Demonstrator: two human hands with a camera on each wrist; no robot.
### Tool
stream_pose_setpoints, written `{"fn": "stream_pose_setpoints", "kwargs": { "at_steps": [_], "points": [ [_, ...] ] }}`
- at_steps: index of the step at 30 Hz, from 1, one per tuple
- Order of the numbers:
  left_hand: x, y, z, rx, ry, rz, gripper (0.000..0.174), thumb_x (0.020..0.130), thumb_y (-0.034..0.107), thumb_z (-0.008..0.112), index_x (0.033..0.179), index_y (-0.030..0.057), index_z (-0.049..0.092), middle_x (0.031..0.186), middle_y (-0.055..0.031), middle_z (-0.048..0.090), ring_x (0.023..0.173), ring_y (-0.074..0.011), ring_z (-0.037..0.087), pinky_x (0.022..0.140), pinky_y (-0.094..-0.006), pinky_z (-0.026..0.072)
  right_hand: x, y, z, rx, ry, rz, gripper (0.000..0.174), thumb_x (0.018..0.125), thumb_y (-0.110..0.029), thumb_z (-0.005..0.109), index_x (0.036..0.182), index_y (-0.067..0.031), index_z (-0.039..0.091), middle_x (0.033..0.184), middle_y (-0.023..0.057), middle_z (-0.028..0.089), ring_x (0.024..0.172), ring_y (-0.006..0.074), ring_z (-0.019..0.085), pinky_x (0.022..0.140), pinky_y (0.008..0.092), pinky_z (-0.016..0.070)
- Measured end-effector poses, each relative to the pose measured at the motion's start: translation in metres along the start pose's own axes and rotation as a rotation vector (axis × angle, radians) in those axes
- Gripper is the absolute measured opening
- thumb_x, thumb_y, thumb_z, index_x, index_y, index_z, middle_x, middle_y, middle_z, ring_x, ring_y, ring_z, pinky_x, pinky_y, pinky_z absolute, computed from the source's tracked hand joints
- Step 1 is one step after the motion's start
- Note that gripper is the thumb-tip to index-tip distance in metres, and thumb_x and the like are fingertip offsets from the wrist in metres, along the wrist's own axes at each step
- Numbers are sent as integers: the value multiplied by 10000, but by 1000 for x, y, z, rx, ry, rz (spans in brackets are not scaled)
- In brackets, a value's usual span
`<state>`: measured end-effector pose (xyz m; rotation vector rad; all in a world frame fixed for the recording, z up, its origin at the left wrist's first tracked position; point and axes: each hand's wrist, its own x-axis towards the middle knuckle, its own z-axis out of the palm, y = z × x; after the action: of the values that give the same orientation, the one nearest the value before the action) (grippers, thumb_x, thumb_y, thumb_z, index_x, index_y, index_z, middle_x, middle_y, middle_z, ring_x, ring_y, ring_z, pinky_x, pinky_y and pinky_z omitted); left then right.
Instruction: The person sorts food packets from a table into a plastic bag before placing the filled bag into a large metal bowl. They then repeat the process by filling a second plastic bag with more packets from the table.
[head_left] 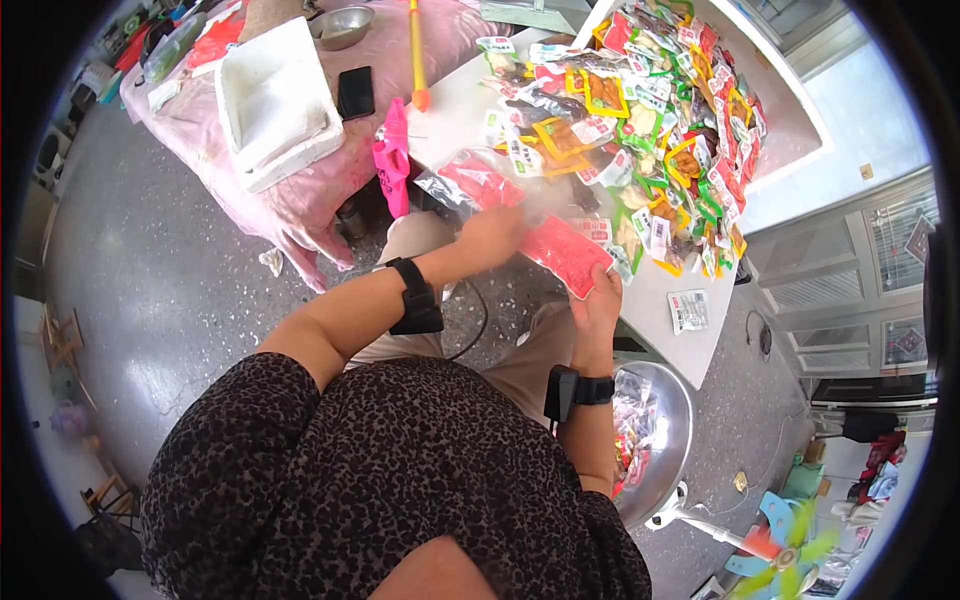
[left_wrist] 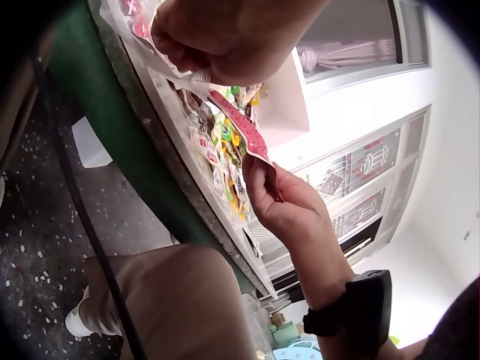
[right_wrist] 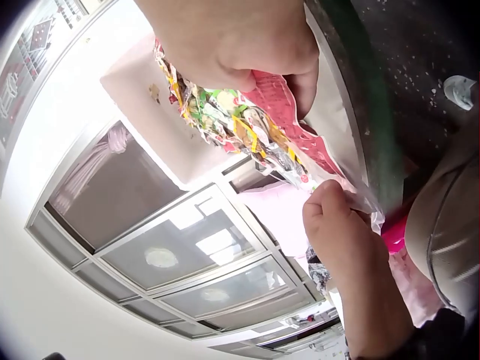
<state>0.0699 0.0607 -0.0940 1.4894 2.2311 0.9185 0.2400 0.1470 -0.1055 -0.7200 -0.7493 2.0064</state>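
A flat red packet [head_left: 568,256] with clear plastic edges is held between the two hands above the table's front edge. My right hand [head_left: 598,298] grips its near right end, the thumb lying along one face. At the opposite end my left hand [right_wrist: 341,229], fingers curled, pinches the clear plastic edge. In the head view the left hand [head_left: 490,240] looks blurred, and its fingertips are hidden. Just beyond it a second red packet [head_left: 482,182] in clear plastic lies at the table's left edge.
Many small colourful snack packets [head_left: 640,120] spill from a white foam box [head_left: 800,110] onto the white table [head_left: 665,340]. A silver packet [head_left: 688,311] lies near the corner. Below stands a metal basin [head_left: 672,440] of packets. Left are a pink-covered table [head_left: 190,130], white tray [head_left: 275,100] and phone [head_left: 356,92].
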Motion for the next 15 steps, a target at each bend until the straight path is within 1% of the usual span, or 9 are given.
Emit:
{"fn": "stream_pose_setpoints", "kwargs": {
  "at_steps": [3, 6, 9, 11, 12, 13, 15],
  "points": [
    [1, 1, 2, 106, -4, 62, 227, 752, 181, 421, 946, 92, 498, 871, -134, 537, 832, -292, 511, 683, -393, 422, 4, 11, 2, -4, -51, 14, 168, 831, -50, 372, 965, 39, 421, 1007, 182, 491, 887, 297, 533, 748, 445, 459],
    [-2, 18, -12, 132, -36, 151, 249, 731, 147, 427, 966, 96, 493, 855, -130, 541, 810, -293, 520, 664, -390, 429, 13, 21, 7, 61, -5, 34, 172, 833, -53, 375, 974, 34, 418, 1005, 180, 491, 891, 294, 529, 746, 444, 459],
    [1, 17, -8, 159, 17, 183, 278, 710, 113, 431, 982, 93, 485, 832, -128, 547, 781, -293, 532, 645, -391, 434, 24, 38, 11, 173, 6, 99, 183, 833, -63, 387, 986, 35, 414, 1006, 167, 494, 898, 285, 523, 750, 435, 454],
    [4, 8, 4, 197, 87, 244, 267, 708, 110, 437, 968, 90, 495, 820, -128, 548, 768, -292, 536, 642, -393, 434, 27, 48, 20, 173, -23, 150, 195, 839, -83, 383, 1002, 21, 413, 1009, 156, 494, 899, 275, 521, 752, 421, 450],
    [3, 10, 2, 216, 121, 274, 262, 707, 108, 439, 961, 88, 500, 814, -128, 549, 762, -292, 538, 640, -394, 433, 27, 51, 27, 174, -36, 176, 201, 843, -94, 381, 1010, 14, 413, 1011, 151, 494, 899, 270, 520, 754, 414, 449],
    [2, 11, -1, 173, 113, 277, 249, 709, 115, 441, 948, 88, 507, 812, -127, 549, 760, -293, 537, 640, -393, 433, 25, 53, 33, 140, -122, 231, 208, 854, -136, 373, 1014, -16, 429, 1016, 135, 498, 908, 239, 514, 762, 376, 440],
    [-3, 18, -8, 86, 97, 285, 225, 713, 130, 445, 922, 88, 520, 807, -124, 550, 756, -294, 536, 640, -390, 432, 29, 59, 45, 15, -210, 277, 221, 852, -174, 386, 1002, -22, 443, 964, 115, 524, 843, 211, 539, 696, 331, 460]
  ]
}}
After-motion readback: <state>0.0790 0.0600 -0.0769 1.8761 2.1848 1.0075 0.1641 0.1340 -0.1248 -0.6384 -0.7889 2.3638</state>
